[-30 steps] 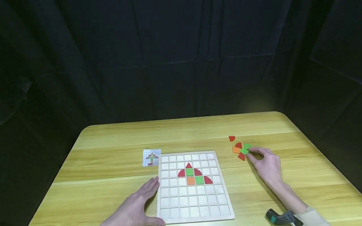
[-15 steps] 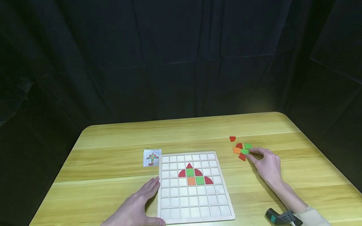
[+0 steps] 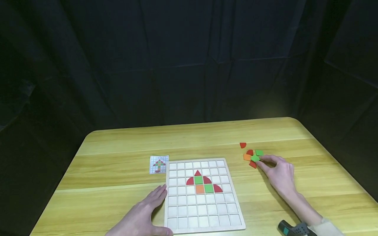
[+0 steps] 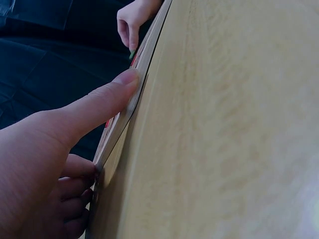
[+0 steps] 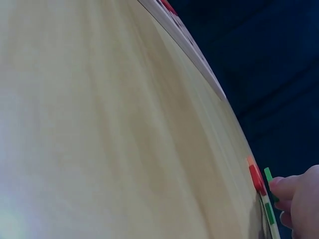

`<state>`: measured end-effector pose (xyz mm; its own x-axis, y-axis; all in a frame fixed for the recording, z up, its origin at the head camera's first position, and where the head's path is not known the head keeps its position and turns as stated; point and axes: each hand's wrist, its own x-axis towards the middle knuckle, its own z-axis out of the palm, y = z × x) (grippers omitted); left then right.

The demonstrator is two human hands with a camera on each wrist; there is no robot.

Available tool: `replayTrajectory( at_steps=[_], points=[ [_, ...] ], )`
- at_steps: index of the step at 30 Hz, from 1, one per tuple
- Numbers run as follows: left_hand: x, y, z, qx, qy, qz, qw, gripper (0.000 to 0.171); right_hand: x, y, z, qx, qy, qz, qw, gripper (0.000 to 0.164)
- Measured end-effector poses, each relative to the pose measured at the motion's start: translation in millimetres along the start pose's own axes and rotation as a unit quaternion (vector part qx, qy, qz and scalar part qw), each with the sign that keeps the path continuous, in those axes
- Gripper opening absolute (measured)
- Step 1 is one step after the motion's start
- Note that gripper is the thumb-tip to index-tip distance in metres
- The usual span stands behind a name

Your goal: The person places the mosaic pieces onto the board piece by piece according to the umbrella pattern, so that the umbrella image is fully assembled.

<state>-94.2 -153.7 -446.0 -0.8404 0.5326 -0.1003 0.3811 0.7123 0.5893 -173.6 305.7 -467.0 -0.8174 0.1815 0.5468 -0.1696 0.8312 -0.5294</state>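
My right hand [image 3: 279, 172] pinches a green square tile [image 3: 255, 159] between thumb and fingers. In the right wrist view, that green tile [image 5: 269, 175] is tilted up above the other tiles. My left hand [image 3: 144, 209] rests against a white gridded board [image 3: 192, 209], fingers along its left side and thumb at the near left corner. The left wrist view has the left thumb [image 4: 102, 102] extended on the board's edge. On the board lie a red triangle [image 3: 197, 173], red quarter circles [image 3: 217, 188], green squares [image 3: 208, 188] and an orange square [image 3: 199, 189].
Around the right fingertips lie loose tiles: an orange one [image 3: 247, 157], another green one [image 3: 259, 152] and a few red ones [image 3: 242, 145]. A small pattern card [image 3: 158, 164] sits by the board's far left corner. Dark curtain [image 3: 189, 65] hangs behind the wooden table [image 3: 124, 147].
The green tile at my right fingertips has tilted and lifted slightly as the thumb and finger closed on it. My left hand and the board stay in place.
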Motion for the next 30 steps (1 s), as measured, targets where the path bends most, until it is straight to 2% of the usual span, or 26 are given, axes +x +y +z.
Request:
replayTrajectory(
  at_steps=[5,8,16,24,30],
  points=[
    [-0.3,-0.4,-0.4,0.006,0.003,0.004,1.0,0.118,-6,-12,0,0.012,-0.002,-0.017,1.0,0.023],
    [-0.7,0.1,-1.0,0.006,-0.003,-0.005,1.0,0.119,-10,-21,1,0.03,-0.007,-0.031,0.999,0.023],
    [-0.6,1.1,-1.5,0.003,-0.008,-0.013,0.9999,0.119,-22,-49,8,0.06,-0.051,-0.037,0.996,0.026],
    [0.6,0.8,-0.2,0.002,-0.01,-0.014,0.9999,0.119,-33,-71,17,0.095,-0.066,-0.088,0.989,0.028],
    [1.2,0.8,-0.2,-0.003,-0.011,-0.013,0.9998,0.119,-37,-82,23,0.109,-0.083,-0.087,0.987,0.028]
  ],
)
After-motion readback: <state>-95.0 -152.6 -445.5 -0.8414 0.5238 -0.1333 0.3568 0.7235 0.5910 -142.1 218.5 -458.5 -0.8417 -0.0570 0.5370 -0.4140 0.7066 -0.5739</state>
